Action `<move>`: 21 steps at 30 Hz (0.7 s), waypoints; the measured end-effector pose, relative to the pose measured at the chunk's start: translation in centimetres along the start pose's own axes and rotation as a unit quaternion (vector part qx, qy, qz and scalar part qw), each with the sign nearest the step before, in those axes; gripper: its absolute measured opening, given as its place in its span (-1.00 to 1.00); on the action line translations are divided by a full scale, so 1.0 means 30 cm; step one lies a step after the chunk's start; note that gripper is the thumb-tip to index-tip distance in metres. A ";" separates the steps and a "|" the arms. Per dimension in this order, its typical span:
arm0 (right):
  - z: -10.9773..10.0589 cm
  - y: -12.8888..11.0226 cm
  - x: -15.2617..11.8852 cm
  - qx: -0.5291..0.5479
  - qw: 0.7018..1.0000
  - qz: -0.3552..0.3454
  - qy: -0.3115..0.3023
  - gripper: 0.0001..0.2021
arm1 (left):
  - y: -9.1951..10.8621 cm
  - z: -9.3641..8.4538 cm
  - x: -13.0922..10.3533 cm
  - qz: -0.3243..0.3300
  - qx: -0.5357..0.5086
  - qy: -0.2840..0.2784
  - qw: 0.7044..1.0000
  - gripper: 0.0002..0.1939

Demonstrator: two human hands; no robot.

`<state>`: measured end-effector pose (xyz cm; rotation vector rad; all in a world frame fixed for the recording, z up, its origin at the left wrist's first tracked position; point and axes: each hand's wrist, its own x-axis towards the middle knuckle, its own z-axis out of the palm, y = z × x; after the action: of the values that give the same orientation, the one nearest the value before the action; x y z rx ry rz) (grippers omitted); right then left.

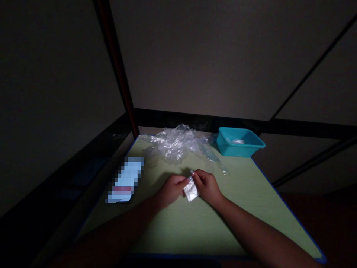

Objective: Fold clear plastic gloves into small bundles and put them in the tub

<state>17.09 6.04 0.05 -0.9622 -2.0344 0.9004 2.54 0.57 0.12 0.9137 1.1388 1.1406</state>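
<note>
A small, shiny, folded clear plastic bag is pinched between my two hands over the middle of the table. My left hand grips its left side, thumb on top. At its upper right edge, my right hand closes thumb and fingers on it. Just beyond the hands lies a loose, crumpled heap of clear plastic bags, apart from both hands. Fingers beneath the folded bag are partly hidden.
A turquoise plastic basket stands at the table's back right corner with something shiny inside. A lit phone, its screen blurred out, lies at the left edge. The pale green table has blue edging; dark walls rise behind it.
</note>
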 end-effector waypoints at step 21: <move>-0.014 0.032 0.029 0.086 0.996 0.020 -0.003 -0.69 | -0.006 -0.059 0.018 -0.098 -0.016 0.010 0.995 -0.40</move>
<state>17.34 7.35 -0.26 -0.9093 -1.9116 1.0827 0.85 1.05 -0.53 0.7486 1.1956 1.0077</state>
